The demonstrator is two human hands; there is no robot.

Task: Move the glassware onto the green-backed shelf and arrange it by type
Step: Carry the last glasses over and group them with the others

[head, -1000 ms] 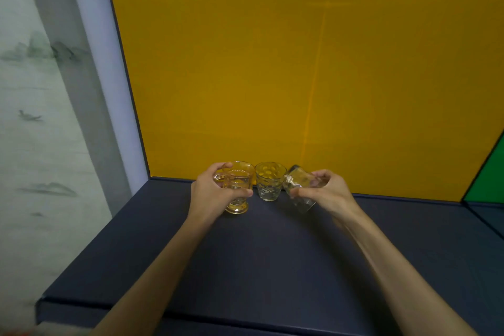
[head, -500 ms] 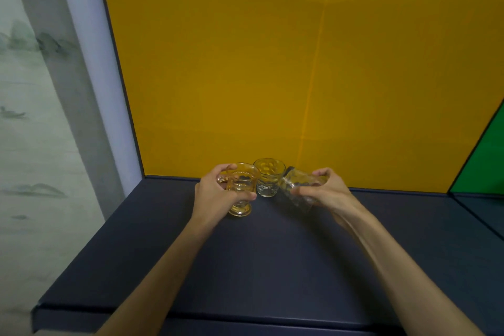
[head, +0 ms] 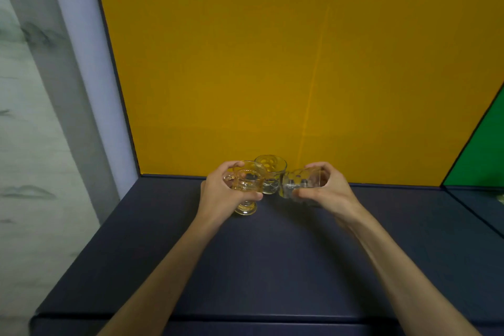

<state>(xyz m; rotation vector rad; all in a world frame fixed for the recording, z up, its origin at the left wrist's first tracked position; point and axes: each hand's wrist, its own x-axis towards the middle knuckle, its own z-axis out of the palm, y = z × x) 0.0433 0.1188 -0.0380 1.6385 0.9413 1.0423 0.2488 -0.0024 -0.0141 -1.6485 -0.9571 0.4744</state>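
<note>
My left hand [head: 218,196] grips a footed amber glass [head: 246,185] by its bowl; its foot is at the dark shelf surface [head: 272,267]. My right hand [head: 324,191] holds a clear patterned tumbler [head: 298,185] tipped on its side, mouth toward the palm. Between them a second clear patterned glass [head: 270,172] stands upright against the yellow back panel [head: 272,63]. A sliver of the green-backed shelf [head: 482,161] shows at the far right.
A dark divider edge [head: 463,142] separates the yellow compartment from the green one. A pale wall post [head: 90,76] bounds the shelf on the left. The shelf's front edge [head: 218,319] runs below my forearms.
The view has shifted slightly. Both hands keep their hold on the glasses; the amber glass has moved a little forward and the tumbler has tilted further onto its side.
</note>
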